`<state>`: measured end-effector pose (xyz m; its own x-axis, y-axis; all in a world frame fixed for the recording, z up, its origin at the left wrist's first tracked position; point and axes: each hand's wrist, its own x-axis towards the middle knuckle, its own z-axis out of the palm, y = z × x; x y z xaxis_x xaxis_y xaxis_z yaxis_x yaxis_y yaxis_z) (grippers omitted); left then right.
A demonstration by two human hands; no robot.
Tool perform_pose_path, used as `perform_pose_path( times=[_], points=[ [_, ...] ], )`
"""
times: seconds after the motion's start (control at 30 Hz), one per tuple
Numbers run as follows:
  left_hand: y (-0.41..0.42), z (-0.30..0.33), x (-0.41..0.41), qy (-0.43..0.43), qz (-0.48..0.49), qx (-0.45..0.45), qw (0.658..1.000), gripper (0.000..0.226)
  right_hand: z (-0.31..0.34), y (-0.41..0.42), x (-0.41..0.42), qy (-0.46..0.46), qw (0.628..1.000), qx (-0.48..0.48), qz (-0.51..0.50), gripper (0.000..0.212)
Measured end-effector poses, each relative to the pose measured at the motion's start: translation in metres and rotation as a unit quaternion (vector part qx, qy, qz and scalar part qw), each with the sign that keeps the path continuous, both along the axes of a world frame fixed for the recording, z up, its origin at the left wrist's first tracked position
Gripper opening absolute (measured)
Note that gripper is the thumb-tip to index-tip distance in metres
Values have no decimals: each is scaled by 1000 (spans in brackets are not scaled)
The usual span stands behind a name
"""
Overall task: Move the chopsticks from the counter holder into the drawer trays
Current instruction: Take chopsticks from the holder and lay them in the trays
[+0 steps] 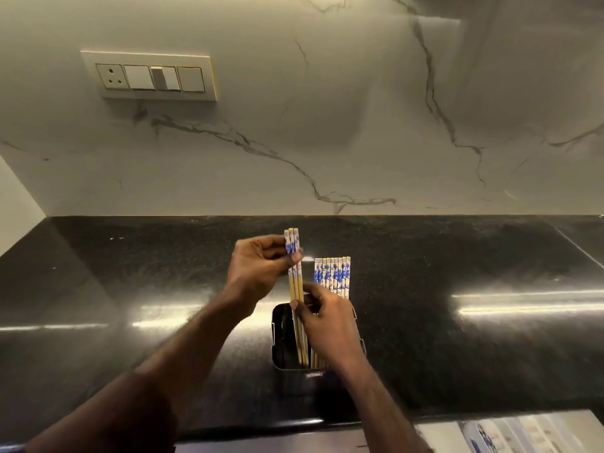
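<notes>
My left hand [261, 266] pinches three chopsticks [295, 282] near their blue-patterned tops, my right hand [330, 325] grips the same three lower down, tips inside the black holder [281, 338] on the black bench [130, 289]. Remaining chopsticks [333, 276] stand in a row in the holder, right side. Drawer trays [523, 433] bottom right, blurred.

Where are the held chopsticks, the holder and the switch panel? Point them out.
held chopsticks [295, 284]: head view, bare wooden shafts.
holder [280, 341]: head view, dark left wall.
switch panel [148, 76]: head view, middle of plate.
</notes>
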<state>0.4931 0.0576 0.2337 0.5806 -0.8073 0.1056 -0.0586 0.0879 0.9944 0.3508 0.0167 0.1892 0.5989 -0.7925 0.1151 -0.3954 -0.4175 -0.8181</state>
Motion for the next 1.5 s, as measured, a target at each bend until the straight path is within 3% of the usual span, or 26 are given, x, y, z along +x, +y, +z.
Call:
perform_pose_path(
  times=[0.17,0.47,0.67,0.83,0.93,1.03,1.3,1.5],
  points=[
    [15,42,-4,-31,-8,-25,999,28,20,2,-6,-45,998,36,38,15],
    [47,85,-45,-42,-51,-44,997,29,54,32,-47,-101,993,45,30,14],
    [86,90,-97,-36,-114,-39,992,26,59,75,-101,-106,994,41,-10,24],
    [120,68,-158,-9,-140,-42,989,38,37,117,-167,-73,996,18,-51,19],
    [126,53,-202,32,-164,-23,986,25,25,136,-214,-62,994,24,-90,13],
    [121,46,-251,21,-184,5,983,19,21,141,-266,-42,992,21,-116,10],
    [80,36,-386,52,-214,5,975,21,18,114,-404,-34,983,63,-172,10],
    [25,10,-489,66,-180,23,981,23,8,58,-508,5,983,80,-163,10]
  ],
)
